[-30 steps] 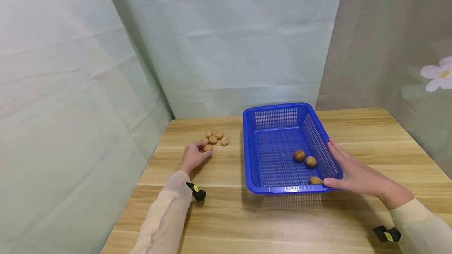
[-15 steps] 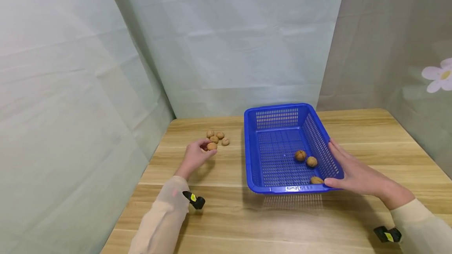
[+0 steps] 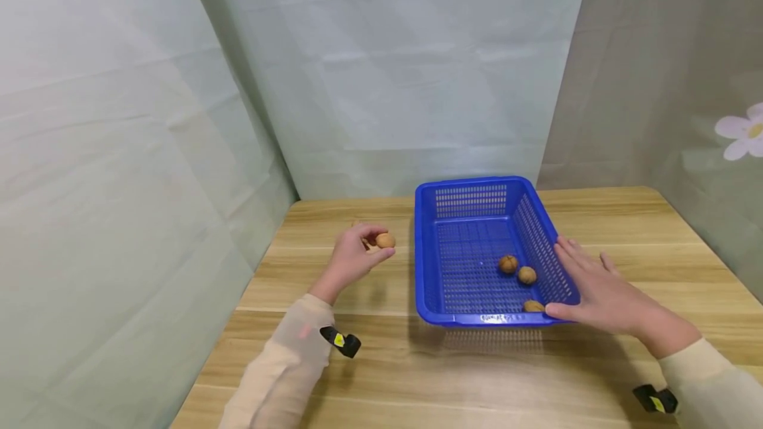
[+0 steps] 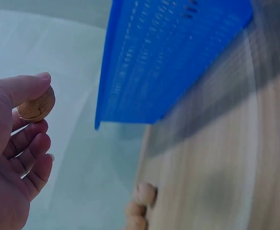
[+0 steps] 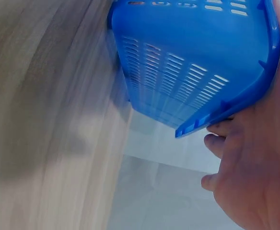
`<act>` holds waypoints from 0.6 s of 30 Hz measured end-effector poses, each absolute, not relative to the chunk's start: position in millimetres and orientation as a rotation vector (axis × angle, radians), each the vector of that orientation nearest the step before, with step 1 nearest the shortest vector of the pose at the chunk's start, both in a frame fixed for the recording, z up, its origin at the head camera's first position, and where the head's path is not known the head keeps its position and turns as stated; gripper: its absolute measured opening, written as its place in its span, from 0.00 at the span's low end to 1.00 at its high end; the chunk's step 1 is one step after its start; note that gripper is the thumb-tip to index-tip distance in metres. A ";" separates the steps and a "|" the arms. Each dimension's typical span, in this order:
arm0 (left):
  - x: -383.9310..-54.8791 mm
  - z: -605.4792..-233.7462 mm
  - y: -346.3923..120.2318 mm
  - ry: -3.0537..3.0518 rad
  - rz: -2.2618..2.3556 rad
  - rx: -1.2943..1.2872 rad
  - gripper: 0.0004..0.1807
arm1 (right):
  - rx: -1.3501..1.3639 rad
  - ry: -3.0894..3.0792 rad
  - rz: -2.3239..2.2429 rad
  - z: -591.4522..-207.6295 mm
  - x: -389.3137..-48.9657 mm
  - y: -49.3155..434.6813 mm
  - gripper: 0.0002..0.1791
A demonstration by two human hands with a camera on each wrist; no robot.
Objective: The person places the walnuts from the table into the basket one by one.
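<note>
My left hand [image 3: 350,258] pinches a walnut [image 3: 385,240] between thumb and fingers, above the table and left of the blue basket [image 3: 420,257]. In the left wrist view the held walnut [image 4: 38,105] shows a dark seam, and the other fingers are half curled. My right hand [image 3: 610,298] holds the basket's near right corner, thumb over the rim and fingers along the outside. Inside the basket are three walnuts: two close together [image 3: 517,270] and one [image 3: 533,306] near the front corner.
More walnuts [image 4: 145,194] lie on the wooden table [image 3: 477,382], mostly hidden behind the left hand in the head view. Pale cloth [image 3: 387,85] hangs behind and to the left of the table. Each wrist bears a small black device [image 3: 342,341].
My left hand has picked a walnut from the loose group and carried it up and right toward the basket. The right hand stays at the basket's corner.
</note>
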State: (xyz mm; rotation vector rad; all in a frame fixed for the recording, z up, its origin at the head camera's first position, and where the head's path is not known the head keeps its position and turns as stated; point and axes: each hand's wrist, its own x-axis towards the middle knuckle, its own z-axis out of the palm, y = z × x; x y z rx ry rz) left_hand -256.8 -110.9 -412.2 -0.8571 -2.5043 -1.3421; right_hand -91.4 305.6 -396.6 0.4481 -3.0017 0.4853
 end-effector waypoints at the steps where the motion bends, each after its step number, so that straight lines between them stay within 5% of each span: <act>1: -253.7 -408.7 -107.8 -2.500 -1.316 -0.867 0.19 | 0.456 -3.001 0.446 -395.5 -90.8 305.8 0.58; 18: -236.9 -355.7 -26.9 -2.557 -1.156 -1.044 0.21 | 0.551 -2.958 0.218 -391.2 -89.6 312.1 0.58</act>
